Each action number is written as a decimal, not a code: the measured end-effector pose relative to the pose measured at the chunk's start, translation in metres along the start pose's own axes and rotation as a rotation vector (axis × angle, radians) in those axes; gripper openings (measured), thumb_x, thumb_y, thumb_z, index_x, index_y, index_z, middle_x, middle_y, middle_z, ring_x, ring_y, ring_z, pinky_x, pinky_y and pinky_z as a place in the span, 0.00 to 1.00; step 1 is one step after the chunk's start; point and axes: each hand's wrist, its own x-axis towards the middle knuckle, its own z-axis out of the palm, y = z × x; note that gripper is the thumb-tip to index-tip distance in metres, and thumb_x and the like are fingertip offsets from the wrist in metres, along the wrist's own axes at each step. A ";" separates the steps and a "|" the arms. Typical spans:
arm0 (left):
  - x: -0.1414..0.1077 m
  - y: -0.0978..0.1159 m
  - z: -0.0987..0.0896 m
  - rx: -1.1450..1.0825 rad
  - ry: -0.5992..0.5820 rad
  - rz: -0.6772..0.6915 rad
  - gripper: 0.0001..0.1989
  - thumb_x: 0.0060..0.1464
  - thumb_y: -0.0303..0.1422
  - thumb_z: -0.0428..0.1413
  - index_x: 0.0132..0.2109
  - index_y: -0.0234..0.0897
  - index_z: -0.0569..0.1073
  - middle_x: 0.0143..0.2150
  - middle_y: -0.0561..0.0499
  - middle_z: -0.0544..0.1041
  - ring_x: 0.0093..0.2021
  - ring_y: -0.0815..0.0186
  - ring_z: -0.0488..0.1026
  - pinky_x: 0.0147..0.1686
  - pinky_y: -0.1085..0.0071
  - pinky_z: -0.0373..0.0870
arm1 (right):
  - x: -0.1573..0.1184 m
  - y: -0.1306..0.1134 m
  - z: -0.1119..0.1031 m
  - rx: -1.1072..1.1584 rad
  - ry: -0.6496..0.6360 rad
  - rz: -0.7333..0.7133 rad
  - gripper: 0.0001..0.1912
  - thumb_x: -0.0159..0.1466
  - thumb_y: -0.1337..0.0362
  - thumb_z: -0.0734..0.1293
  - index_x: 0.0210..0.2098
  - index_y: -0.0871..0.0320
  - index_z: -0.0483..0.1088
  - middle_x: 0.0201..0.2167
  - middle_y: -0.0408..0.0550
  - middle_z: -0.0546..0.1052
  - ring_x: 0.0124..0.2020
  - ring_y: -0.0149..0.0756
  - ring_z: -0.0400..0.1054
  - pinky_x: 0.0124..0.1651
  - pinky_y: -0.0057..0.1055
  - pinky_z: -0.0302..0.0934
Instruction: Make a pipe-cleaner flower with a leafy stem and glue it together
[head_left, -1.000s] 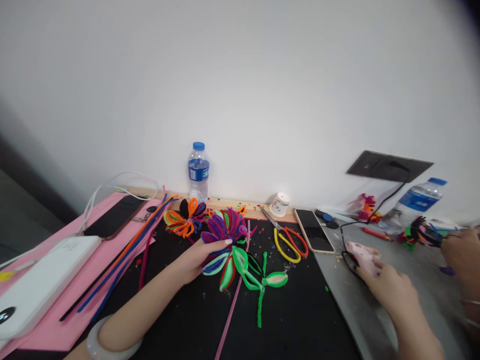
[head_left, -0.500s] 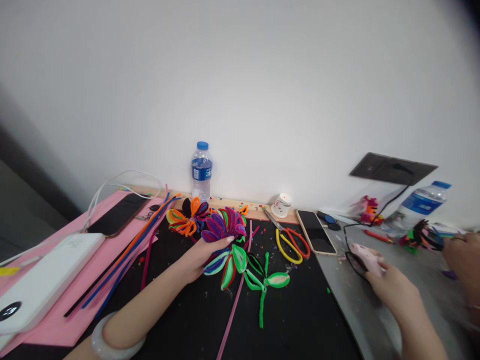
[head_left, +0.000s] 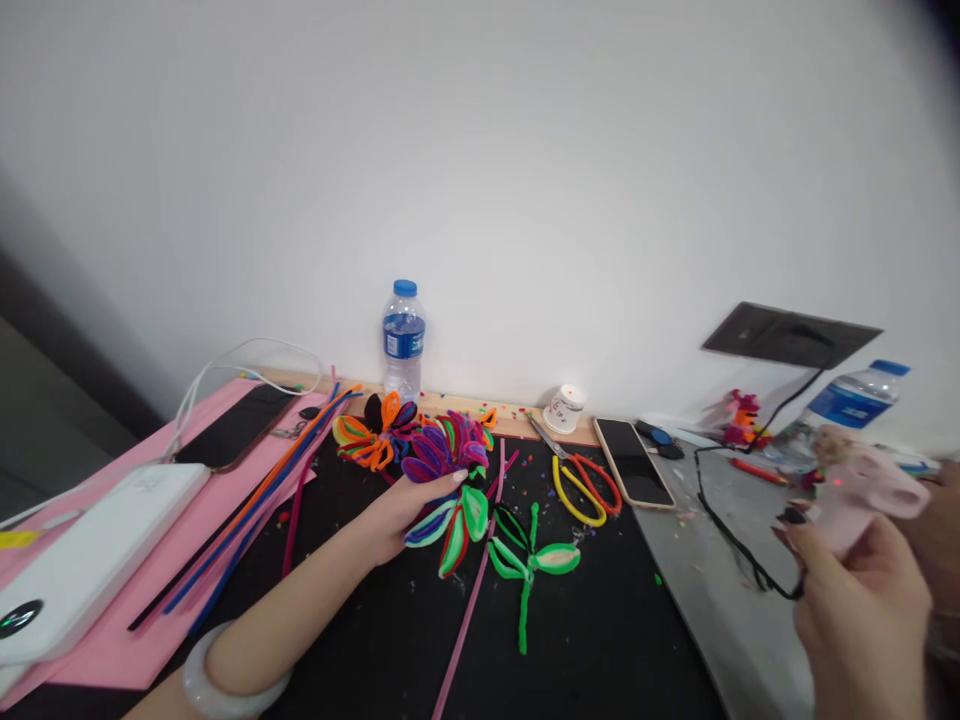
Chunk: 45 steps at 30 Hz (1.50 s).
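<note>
My left hand [head_left: 409, 510] grips a purple pipe cleaner flower [head_left: 433, 450], its thumb laid over the petals. Green, white and red pipe cleaner loops [head_left: 456, 530] spread out below that thumb. An orange and black pipe cleaner flower [head_left: 379, 432] lies just behind. To the right, a green pipe cleaner stem with leaves [head_left: 529, 570] rests on the black mat. Raised above the grey table, my right hand [head_left: 859, 590] is closed around a pink hot glue gun [head_left: 862, 490] with a small red light and a black cord [head_left: 739, 545].
Scissors [head_left: 581, 485], a phone [head_left: 634, 462] and a paper cup [head_left: 564, 408] lie along the back. A water bottle [head_left: 404, 340] stands by the wall. Loose pipe cleaners [head_left: 255, 510] and a white power bank [head_left: 97, 560] rest on pink paper at left. Another person's hand [head_left: 941, 510] is partly visible at right.
My right hand has lifted the glue gun from the grey table, up and to the right, and its cord has shifted. My left hand has stayed nearly in place.
</note>
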 end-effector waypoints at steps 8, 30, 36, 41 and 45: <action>-0.002 0.002 0.004 0.003 0.012 -0.033 0.08 0.41 0.30 0.62 0.31 0.31 0.73 0.24 0.50 0.76 0.24 0.66 0.73 0.29 0.72 0.70 | -0.032 -0.023 0.039 0.609 -0.543 0.200 0.16 0.43 0.58 0.73 0.28 0.59 0.67 0.21 0.43 0.68 0.22 0.30 0.62 0.25 0.28 0.58; 0.001 -0.003 0.004 0.005 0.007 -0.056 0.15 0.37 0.29 0.64 0.36 0.33 0.73 0.24 0.52 0.76 0.26 0.67 0.74 0.31 0.73 0.69 | -0.094 -0.048 0.089 0.355 -1.238 -0.072 0.16 0.54 0.67 0.65 0.43 0.57 0.71 0.40 0.47 0.76 0.37 0.41 0.70 0.38 0.33 0.65; 0.001 -0.003 0.007 0.021 -0.004 -0.048 0.10 0.37 0.30 0.64 0.31 0.32 0.73 0.25 0.50 0.77 0.30 0.64 0.75 0.35 0.70 0.69 | -0.094 -0.049 0.089 0.359 -1.223 -0.109 0.16 0.56 0.67 0.64 0.45 0.57 0.70 0.42 0.48 0.75 0.43 0.44 0.69 0.46 0.38 0.63; 0.003 -0.006 0.006 0.036 0.042 -0.007 0.16 0.39 0.31 0.64 0.38 0.32 0.73 0.37 0.46 0.78 0.36 0.62 0.75 0.37 0.69 0.70 | -0.093 -0.051 0.089 0.340 -1.222 -0.100 0.17 0.57 0.66 0.63 0.46 0.59 0.69 0.44 0.50 0.74 0.43 0.43 0.69 0.45 0.38 0.64; 0.003 -0.007 0.007 0.065 0.027 0.053 0.17 0.40 0.32 0.63 0.41 0.33 0.73 0.43 0.45 0.76 0.40 0.59 0.74 0.40 0.68 0.69 | -0.094 -0.051 0.089 0.318 -1.189 -0.118 0.18 0.57 0.62 0.64 0.46 0.60 0.69 0.44 0.51 0.74 0.42 0.43 0.68 0.43 0.36 0.64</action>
